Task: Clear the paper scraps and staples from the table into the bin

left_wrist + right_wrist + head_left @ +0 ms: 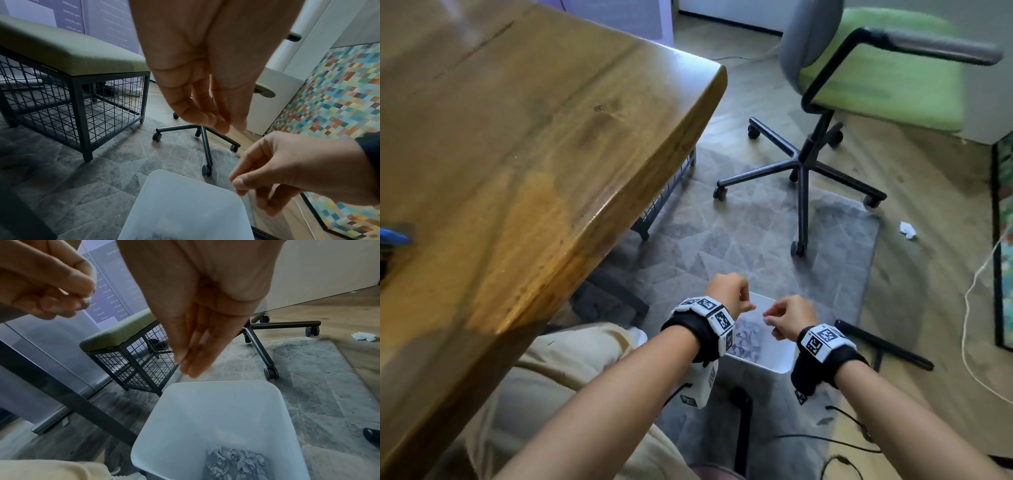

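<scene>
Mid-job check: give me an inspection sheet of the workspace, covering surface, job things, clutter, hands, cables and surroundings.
Surface: wooden table, no scraps seen on the visible part; a blue thing at its left edge.
Job's things: white bin on the grey rug, paper scraps inside; staples not discernible.
Clutter: crumpled paper on the floor beyond the rug.
Hands: left hand and right hand over the bin, fingertips bunched; anything held is too small to tell.
Cables: white cable on the floor at right; black cable near the feet.
Surroundings: green office chair, wire-sided bench.
</scene>
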### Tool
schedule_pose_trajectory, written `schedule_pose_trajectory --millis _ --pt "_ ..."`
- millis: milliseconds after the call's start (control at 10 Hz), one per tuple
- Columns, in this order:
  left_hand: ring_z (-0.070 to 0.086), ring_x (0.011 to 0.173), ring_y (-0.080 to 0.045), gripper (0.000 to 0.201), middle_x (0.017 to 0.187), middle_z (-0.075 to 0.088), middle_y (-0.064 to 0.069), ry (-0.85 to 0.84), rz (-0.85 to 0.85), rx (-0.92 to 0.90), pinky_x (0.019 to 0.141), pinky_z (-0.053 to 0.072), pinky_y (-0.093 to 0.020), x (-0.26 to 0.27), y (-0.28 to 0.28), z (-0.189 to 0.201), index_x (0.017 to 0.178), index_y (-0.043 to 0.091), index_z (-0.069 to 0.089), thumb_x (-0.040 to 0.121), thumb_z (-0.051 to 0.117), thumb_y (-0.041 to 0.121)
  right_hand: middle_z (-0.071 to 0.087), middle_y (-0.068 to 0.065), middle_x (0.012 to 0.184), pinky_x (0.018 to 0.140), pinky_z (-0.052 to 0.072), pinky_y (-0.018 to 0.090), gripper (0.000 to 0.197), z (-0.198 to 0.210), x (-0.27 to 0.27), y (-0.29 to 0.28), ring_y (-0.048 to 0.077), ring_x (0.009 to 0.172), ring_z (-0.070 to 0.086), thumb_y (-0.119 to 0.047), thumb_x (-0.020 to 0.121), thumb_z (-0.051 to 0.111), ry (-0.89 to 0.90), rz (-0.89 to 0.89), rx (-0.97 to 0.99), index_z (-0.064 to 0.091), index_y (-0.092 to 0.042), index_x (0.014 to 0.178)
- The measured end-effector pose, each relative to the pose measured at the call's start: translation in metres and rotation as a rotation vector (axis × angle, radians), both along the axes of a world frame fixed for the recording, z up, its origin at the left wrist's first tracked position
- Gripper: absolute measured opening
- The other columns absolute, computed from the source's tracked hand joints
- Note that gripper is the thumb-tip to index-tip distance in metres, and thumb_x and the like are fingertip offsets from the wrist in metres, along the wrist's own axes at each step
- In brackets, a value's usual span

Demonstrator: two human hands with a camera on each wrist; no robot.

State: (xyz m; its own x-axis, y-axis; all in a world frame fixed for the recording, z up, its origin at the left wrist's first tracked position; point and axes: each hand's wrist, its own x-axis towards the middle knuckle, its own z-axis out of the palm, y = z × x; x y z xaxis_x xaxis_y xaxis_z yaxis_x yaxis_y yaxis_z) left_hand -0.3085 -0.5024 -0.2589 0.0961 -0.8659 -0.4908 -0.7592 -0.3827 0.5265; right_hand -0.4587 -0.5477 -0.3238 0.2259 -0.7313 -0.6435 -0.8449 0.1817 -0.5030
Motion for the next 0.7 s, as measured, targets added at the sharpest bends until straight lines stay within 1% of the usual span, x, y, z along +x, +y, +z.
schedule_pose_trajectory --millis 100,200,300,400,500,600,700 --pt "0.06 0.107 -0.03 0.018 0.112 0.067 -0.014 -0.017 -0.064 0.069 0.088 0.046 -0.033 0.0 0.001 -0.002 0.103 0.007 0.066 0.088 0.057 0.006 0.063 0.004 0.051 0.044 0.049 0.024 0.028 0.0 -0.003 0.002 0.014 0.04 0.057 -0.022 0.071 0.08 0.072 0.013 -0.031 0.059 -0.015 0.055" --pt "0.059 0.113 -0.027 0.036 0.119 0.064 -0.011 -0.011 -0.139 0.123 0.095 0.044 -0.03 -0.002 0.003 -0.005 0.114 0.008 0.063 0.087 0.046 -0.007 0.067 0.0 0.053 0.062 0.055 0.028 0.033 -0.001 -0.005 0.002 0.011 0.049 0.058 -0.035 0.078 0.072 0.12 0.066 -0.071 0.058 -0.016 0.054" --pt "0.063 0.105 -0.033 0.025 0.11 0.069 -0.016 -0.049 -0.116 0.156 0.093 0.05 -0.034 -0.003 0.002 -0.004 0.104 0.006 0.071 0.086 0.054 0.0 0.075 0.008 0.076 0.072 0.059 0.035 0.006 0.001 -0.004 0.002 0.015 0.057 0.064 -0.013 0.082 0.068 0.063 0.096 -0.006 0.072 -0.009 0.083" --pt "0.069 0.09 -0.033 0.018 0.083 0.07 -0.018 -0.068 -0.104 0.177 0.085 0.055 -0.038 -0.002 0.004 -0.002 0.089 0.0 0.071 0.085 0.065 0.016 0.072 0.007 0.103 0.065 0.058 0.026 0.034 -0.003 -0.005 0.003 0.014 0.062 0.067 0.005 0.076 0.065 0.066 0.153 -0.014 0.071 -0.014 0.104" --pt "0.066 0.091 -0.033 0.031 0.075 0.063 -0.016 -0.097 -0.083 0.156 0.08 0.054 -0.038 0.001 0.007 -0.002 0.089 0.0 0.066 0.088 0.062 0.031 0.071 0.007 0.066 0.048 0.054 0.024 0.005 0.005 -0.002 0.004 0.01 0.041 0.06 -0.011 0.078 0.074 0.076 0.138 -0.04 0.071 -0.01 0.074" --pt "0.058 0.106 -0.035 0.028 0.115 0.062 -0.02 -0.123 -0.145 0.136 0.087 0.047 -0.039 0.001 0.01 -0.003 0.118 0.005 0.055 0.093 0.052 0.017 0.063 -0.001 0.045 0.041 0.039 0.017 0.036 0.009 0.001 0.003 0.006 0.032 0.049 -0.039 0.087 0.06 0.124 0.196 -0.09 0.07 -0.011 0.068" --pt "0.053 0.105 -0.036 0.062 0.132 0.045 -0.021 -0.022 -0.223 0.142 0.091 0.043 -0.041 0.002 0.022 -0.004 0.14 0.012 0.028 0.084 0.052 0.0 0.076 0.001 0.089 0.059 0.052 0.02 0.022 0.01 0.002 0.006 0.008 0.047 0.063 -0.02 0.09 0.054 0.091 0.251 -0.07 0.066 -0.023 0.109"
